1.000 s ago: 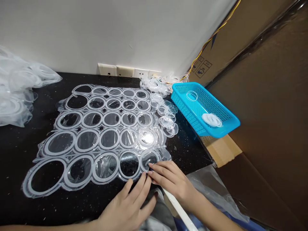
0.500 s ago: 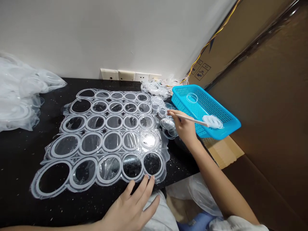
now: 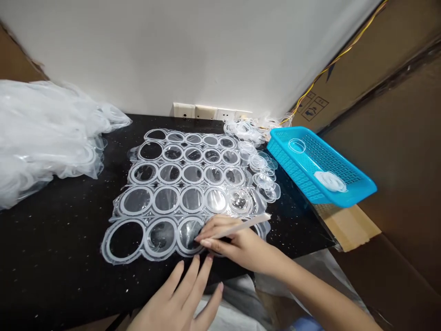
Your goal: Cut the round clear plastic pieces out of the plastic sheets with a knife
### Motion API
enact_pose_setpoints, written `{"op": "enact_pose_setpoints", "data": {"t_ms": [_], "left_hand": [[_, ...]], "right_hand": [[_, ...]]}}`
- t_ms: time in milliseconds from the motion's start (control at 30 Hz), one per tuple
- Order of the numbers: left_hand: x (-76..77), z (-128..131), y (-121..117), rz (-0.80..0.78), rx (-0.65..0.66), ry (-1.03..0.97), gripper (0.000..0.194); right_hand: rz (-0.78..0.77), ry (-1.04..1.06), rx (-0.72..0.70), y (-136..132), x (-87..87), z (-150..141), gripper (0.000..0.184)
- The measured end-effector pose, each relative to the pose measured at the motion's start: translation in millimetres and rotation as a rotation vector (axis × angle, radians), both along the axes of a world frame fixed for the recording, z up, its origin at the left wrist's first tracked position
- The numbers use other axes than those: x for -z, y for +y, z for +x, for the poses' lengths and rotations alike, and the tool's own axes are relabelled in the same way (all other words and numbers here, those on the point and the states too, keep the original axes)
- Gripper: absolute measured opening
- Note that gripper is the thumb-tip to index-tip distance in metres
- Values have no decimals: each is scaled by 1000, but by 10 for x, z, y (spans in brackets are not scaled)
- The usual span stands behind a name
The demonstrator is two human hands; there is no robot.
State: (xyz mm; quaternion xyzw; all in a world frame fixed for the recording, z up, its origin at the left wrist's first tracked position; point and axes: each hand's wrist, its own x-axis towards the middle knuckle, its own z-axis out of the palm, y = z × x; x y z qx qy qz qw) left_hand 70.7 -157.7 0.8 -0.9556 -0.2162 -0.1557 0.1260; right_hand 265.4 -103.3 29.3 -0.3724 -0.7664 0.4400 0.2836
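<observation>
A clear plastic sheet with rows of white-rimmed rings point(image 3: 167, 170) lies flat on the black speckled table point(image 3: 65, 257). My right hand point(image 3: 237, 239) is over its front row, fingers closed round a thin white pen-like stick point(image 3: 246, 224). The stick's lower end points at the third ring of that row; whether it touches the film I cannot tell. My left hand point(image 3: 182, 294) lies at the sheet's front edge with its fingers spread, holding nothing. The right hand and forearm cover the front row's right end.
Loose clear discs point(image 3: 263, 172) and a heap of thin rings point(image 3: 244, 128) lie right of the sheet. A blue basket point(image 3: 285, 158) holds white rings. Piled plastic sheets point(image 3: 51, 133) stand at left. Sockets point(image 3: 206, 112) line the wall; cardboard point(image 3: 389, 138) rises at right.
My right hand has moved with the stick from beside the basket, leftward and down to the sheet's front row. My left hand stays at the front edge. The view has shifted left.
</observation>
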Motion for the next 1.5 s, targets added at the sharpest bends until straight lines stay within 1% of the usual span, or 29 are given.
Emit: {"op": "enact_pose_setpoints", "data": {"t_ms": [67,167,267,367,533,600,700,767,833,867,967,1033,1067,1133,1233,1300,1400,1500], "left_hand": [[51,-69,11,-7,-15,27,38],[96,-107,21,-7,-22,39,32],[99,-105,11,2,-42,-9,27],[95,-99,-9,-2,-55,-32,27],[136,-102,-27,-2,-75,-34,27],[147,-105,-30,2,-74,-23,28],[133,-103,-39,-2,-80,-10,28],[113,-100,-44,-13,-81,-21,28],[103,-99,-51,-20,-81,-55,26],[104,-101,-55,-33,-82,-64,25],[134,-111,-69,-90,-93,-77,23],[163,-113,-75,-120,-96,-85,22],[176,-110,-76,-119,-95,-100,21],[198,-100,-73,-109,-86,-126,20],[212,-84,-60,-97,-87,-121,21],[210,-84,-50,-89,-92,-104,28],[192,-103,-40,-69,-84,-86,36],[170,-120,-38,-66,-80,-85,34]], "right_hand": [[-36,-20,-24,-20,38,-98,17],[-58,-49,-28,-13,55,-117,19],[-92,-55,-10,-11,37,-101,18],[-124,-50,0,-19,21,-110,17],[-32,-84,-17,-57,22,-134,17],[-22,-77,-8,-77,28,-130,17],[-23,-39,8,-99,43,-118,16],[-2,-53,-5,-111,58,-109,16],[73,-101,-32,-131,82,-99,18],[139,-132,-48,-147,99,-93,19],[418,-237,-73,-219,161,-76,22],[568,-311,-67,-269,195,-79,25],[616,-337,-54,-284,205,-88,25],[663,-357,-29,-282,214,-116,26],[680,-330,17,-178,200,-148,27],[693,-301,70,-49,174,-128,24],[717,-299,213,204,128,-6,21],[736,-319,390,492,105,226,22]]}}
